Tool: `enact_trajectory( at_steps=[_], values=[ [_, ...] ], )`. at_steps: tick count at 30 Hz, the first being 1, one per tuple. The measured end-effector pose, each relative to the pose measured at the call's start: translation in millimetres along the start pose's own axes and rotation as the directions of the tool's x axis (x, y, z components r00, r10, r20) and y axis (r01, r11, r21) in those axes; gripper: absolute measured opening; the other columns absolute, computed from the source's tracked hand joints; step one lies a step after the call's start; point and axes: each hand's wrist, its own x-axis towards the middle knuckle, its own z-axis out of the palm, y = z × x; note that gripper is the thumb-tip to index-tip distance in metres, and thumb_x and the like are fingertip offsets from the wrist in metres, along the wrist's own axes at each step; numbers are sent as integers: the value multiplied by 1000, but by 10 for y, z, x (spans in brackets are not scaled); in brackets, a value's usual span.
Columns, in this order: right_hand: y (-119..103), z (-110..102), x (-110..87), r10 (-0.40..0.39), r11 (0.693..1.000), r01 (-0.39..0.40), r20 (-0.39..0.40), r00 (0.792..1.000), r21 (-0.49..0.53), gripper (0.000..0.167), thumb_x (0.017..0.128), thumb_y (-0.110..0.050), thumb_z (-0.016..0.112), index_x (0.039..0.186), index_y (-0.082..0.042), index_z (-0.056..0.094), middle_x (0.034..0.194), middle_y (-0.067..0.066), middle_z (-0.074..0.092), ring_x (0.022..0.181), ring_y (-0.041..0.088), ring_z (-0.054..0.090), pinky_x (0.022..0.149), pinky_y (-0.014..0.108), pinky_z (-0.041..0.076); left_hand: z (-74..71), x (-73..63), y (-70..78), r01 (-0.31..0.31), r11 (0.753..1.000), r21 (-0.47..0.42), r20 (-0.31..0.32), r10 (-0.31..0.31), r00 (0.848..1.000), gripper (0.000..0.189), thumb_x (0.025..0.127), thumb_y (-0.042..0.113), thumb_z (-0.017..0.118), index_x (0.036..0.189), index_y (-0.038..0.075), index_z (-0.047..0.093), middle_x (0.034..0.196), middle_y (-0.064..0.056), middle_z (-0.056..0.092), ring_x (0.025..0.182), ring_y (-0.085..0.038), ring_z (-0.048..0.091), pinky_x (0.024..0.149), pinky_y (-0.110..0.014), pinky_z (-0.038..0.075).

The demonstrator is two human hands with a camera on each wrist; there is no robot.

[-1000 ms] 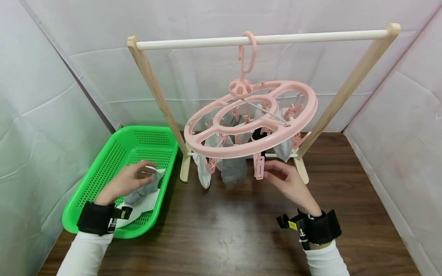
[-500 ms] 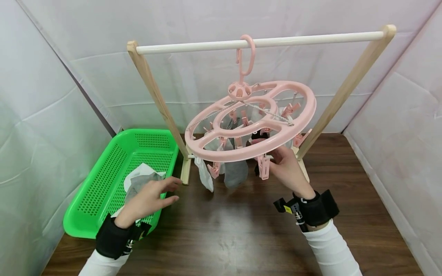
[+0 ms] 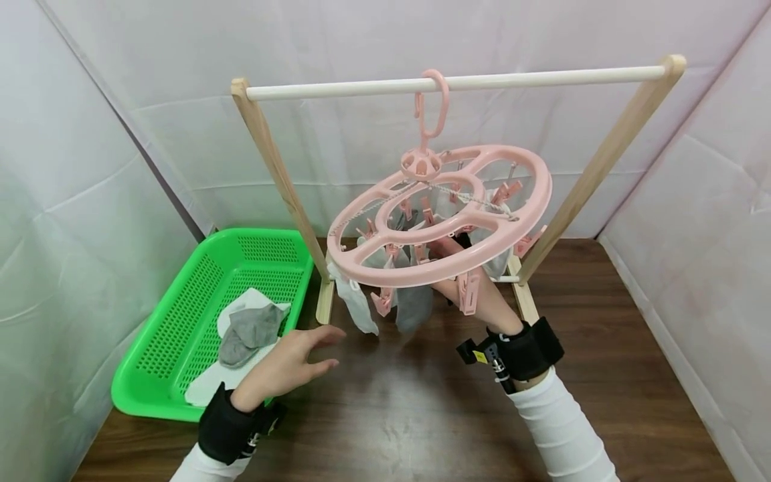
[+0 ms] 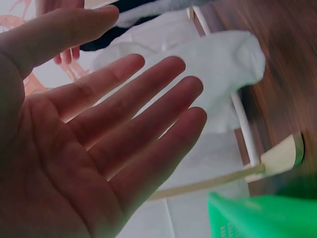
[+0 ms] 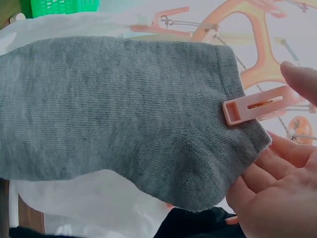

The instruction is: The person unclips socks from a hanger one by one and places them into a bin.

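My left hand [image 3: 295, 361] hovers beside the basket's right rim, holding nothing; its fingers [image 4: 143, 119] are spread and nearly straight in the left wrist view. My right hand [image 5: 282, 198] reaches under the pink oval clip hanger [image 3: 409, 274], and the ring partly hides it in the head view. Close up, a grey sock [image 5: 124, 109] hangs by its cuff from a pink clothespin [image 5: 260, 105]. The right thumb [image 5: 299, 82] is near the clothespin's handle end, apart from the fingers, which lie at the cuff's edge, their tips partly behind it.
A green basket [image 3: 129, 385] at left holds a folded grey sock [image 3: 249, 335] and white ones [image 3: 207, 385]. The hanger hooks over a white rod [image 3: 343, 88] on a wooden stand [image 3: 593, 174]. White socks [image 3: 358, 311] and dark ones hang from other clips.
My left hand has moved right, from over the basket to beside its rim. My right hand has gone from the front clip inward and left beneath the ring; the hanger has shifted slightly.
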Motion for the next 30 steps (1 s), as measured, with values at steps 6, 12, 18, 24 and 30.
enact_trajectory(
  at_steps=[6,12,18,24,30],
  values=[
    [-46,92,79,-9,1000,9,8,1000,-20,65,93,-34,65,126,19,47,121,19,57,113,10,53,93,27,43,215,95,-6,-24,998,-52,-48,21,999,34,88,3,70,120,0,61,116,-13,64,106,-30,62,88,-41,50],
    [-94,124,96,35,994,-34,8,999,-105,49,94,-24,66,121,14,52,110,29,57,99,10,56,84,25,45,412,214,-43,-60,990,-130,-107,46,993,42,87,2,70,126,-2,56,121,-16,61,111,-33,59,89,-45,49],
    [-112,120,73,56,994,-57,-7,998,-98,46,93,-18,67,124,12,51,111,24,59,102,14,57,84,29,46,522,409,-78,-56,952,-300,-135,15,991,49,89,2,68,133,-2,48,126,-21,57,116,-35,56,92,-44,48],
    [-176,141,71,104,982,-108,-31,994,-156,45,92,-5,66,131,10,48,120,22,57,107,15,56,88,33,46,555,602,-50,-80,917,-391,-189,5,982,69,86,-1,70,146,1,35,137,-24,48,119,-40,52,95,-45,45],
    [-219,182,79,120,977,-126,-46,992,-174,46,91,-1,65,132,7,48,121,25,56,107,19,55,88,44,45,583,695,30,-111,893,-437,-199,24,980,78,88,-3,68,151,-2,23,149,-26,33,123,-39,49,96,-46,44]
  ],
)
